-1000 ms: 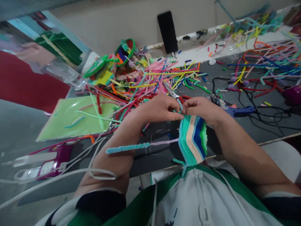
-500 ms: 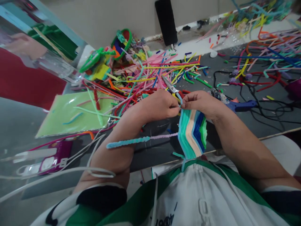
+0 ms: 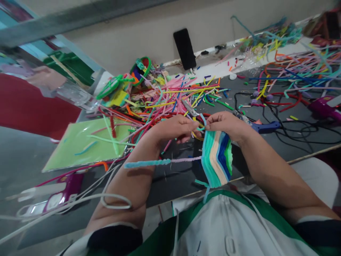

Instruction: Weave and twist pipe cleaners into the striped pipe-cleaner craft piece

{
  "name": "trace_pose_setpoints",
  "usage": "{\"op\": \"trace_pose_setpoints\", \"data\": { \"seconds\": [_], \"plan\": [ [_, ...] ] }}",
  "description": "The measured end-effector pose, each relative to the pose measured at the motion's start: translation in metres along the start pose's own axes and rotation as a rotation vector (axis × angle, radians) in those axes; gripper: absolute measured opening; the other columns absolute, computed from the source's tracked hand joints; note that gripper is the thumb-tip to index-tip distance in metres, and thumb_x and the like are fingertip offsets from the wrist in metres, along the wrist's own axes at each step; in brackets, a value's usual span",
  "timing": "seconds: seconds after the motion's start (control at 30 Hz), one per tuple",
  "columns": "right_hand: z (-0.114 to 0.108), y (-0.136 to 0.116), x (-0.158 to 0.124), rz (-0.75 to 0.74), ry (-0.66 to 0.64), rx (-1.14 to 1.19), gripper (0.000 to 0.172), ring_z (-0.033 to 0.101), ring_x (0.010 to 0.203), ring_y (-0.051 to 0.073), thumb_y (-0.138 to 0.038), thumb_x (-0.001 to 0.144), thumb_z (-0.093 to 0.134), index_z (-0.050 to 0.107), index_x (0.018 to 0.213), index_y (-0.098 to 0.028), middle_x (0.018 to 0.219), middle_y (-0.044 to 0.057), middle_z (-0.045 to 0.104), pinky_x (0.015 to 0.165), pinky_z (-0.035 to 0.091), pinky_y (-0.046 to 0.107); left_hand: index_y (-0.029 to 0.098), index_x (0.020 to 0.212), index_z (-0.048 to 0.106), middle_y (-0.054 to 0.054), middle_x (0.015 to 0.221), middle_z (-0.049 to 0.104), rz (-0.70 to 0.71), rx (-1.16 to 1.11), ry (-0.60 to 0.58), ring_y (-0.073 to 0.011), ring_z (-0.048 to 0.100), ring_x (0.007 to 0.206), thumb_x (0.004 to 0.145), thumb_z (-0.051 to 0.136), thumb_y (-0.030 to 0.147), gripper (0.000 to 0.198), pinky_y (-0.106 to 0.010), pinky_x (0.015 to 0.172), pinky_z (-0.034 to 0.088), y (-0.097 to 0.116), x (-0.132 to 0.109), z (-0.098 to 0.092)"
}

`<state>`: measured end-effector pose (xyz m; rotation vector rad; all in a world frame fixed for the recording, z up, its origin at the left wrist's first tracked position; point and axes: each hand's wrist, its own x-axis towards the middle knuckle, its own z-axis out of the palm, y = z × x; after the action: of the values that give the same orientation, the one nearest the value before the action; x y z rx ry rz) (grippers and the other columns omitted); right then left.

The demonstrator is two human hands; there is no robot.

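A striped panel of pipe cleaners (image 3: 215, 158) in teal, cream, blue and green hangs below my hands near the table edge. My right hand (image 3: 226, 125) pinches its upper corner, where light blue strand ends stick up. Close beside it, my left hand (image 3: 179, 128) has thumb and forefinger together on a short teal strand end at that same corner; its other fingers are curled loosely. A twisted blue and lilac pipe cleaner (image 3: 149, 163) extends leftward from the panel, above my left forearm. Metal-bladed scissors (image 3: 190, 107) lie just beyond my hands, their handles partly hidden.
A heap of pipe cleaners (image 3: 170, 90) covers the table behind my hands. A blue-handled tool (image 3: 268, 127) and black cables lie to the right. On the left are a green sheet (image 3: 80, 142) and a purple glue gun (image 3: 70, 186). A phone (image 3: 184, 49) leans on the wall.
My left hand's fingers have loosened from a tight fist and moved slightly left of the panel's corner. My right hand keeps its pinch. The whole view has shifted a little.
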<state>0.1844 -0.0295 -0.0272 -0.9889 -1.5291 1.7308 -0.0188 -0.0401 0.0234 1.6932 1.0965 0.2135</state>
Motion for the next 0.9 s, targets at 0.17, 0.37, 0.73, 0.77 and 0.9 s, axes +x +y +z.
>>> {"op": "trace_pose_setpoints", "data": {
  "seconds": [0.17, 0.37, 0.73, 0.77, 0.9],
  "plan": [
    [-0.005, -0.003, -0.003, -0.022, -0.010, 0.050, 0.025, 0.050, 0.056, 0.010, -0.035, 0.058, 0.075, 0.065, 0.068, -0.015, 0.061, -0.002, 0.058, 0.058, 0.038, 0.024, 0.011, 0.079, 0.068, 0.001, 0.039, 0.046, -0.103, -0.451, -0.123, -0.0065, 0.034, 0.030, 0.078, 0.054, 0.061, 0.051, -0.020, 0.034, 0.028, -0.014, 0.006, 0.002],
    [-0.007, -0.001, -0.002, -0.049, 0.000, 0.051, 0.025, 0.052, 0.059, 0.011, -0.033, 0.058, 0.075, 0.065, 0.070, -0.013, 0.065, -0.001, 0.061, 0.062, 0.039, 0.025, 0.013, 0.075, 0.063, 0.002, 0.041, 0.047, -0.128, -0.658, -0.242, -0.0066, 0.037, 0.032, 0.074, 0.067, 0.050, 0.037, -0.019, 0.034, 0.030, -0.016, 0.013, 0.013],
    [-0.005, -0.001, -0.001, -0.030, -0.015, 0.002, 0.024, 0.048, 0.058, 0.009, -0.032, 0.058, 0.075, 0.065, 0.068, -0.013, 0.061, -0.003, 0.057, 0.059, 0.034, 0.025, 0.012, 0.073, 0.062, 0.002, 0.047, 0.051, -0.009, -0.473, -0.197, -0.0060, 0.042, 0.037, 0.072, 0.070, 0.044, 0.033, -0.018, 0.039, 0.033, -0.021, 0.014, 0.012],
    [-0.005, -0.001, -0.001, -0.031, -0.022, -0.007, 0.024, 0.047, 0.058, 0.009, -0.033, 0.058, 0.074, 0.065, 0.069, -0.013, 0.061, -0.003, 0.057, 0.060, 0.034, 0.025, 0.012, 0.074, 0.062, 0.002, 0.049, 0.052, 0.018, -0.431, -0.195, -0.0062, 0.044, 0.039, 0.073, 0.069, 0.044, 0.033, -0.018, 0.040, 0.035, -0.021, 0.013, 0.011],
    [-0.005, -0.001, -0.002, -0.030, -0.061, -0.033, 0.025, 0.046, 0.058, 0.009, -0.033, 0.060, 0.073, 0.066, 0.072, -0.012, 0.063, -0.003, 0.056, 0.059, 0.033, 0.024, 0.012, 0.077, 0.062, 0.001, 0.054, 0.052, 0.098, -0.269, -0.248, -0.0072, 0.048, 0.046, 0.079, 0.064, 0.041, 0.028, -0.018, 0.046, 0.041, -0.021, 0.012, 0.005]
  ]
}}
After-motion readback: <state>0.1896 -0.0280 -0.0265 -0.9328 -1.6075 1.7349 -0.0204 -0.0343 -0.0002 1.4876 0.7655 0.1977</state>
